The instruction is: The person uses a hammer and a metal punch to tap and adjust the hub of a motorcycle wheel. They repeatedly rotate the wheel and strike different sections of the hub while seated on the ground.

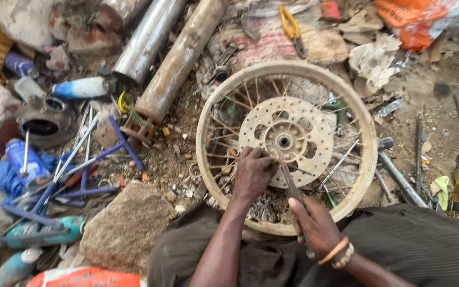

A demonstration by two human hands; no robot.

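Spoked wheel is lying flat on the dirt ground, right in front of the seated person's knees, dusty rim, drilled brake disc facing up at its centre. Left hand is resting on the disc's near-left edge, fingers curled and pressed onto spokes and disc, steadying it. Right hand is closing in a fist around a slim metal tool, tip angling up toward the hub under the disc. Risk as I read it: the tool tip could be slipping off the greasy disc and jabbing the left fingers sitting just beside it; thin spokes could be bending if levered on; the wheel could be rocking since it is sitting on loose rubble. Ground around the wheel is packed dirt littered with scrap: two metal pipes up-left of the wheel, blue-handled spanners and spray cans far left, a flat stone left of the wheel's near side, orange-handled pliers above it, loose bolts and rods to its right. Outdoor workshop floor, daylight, very cluttered.
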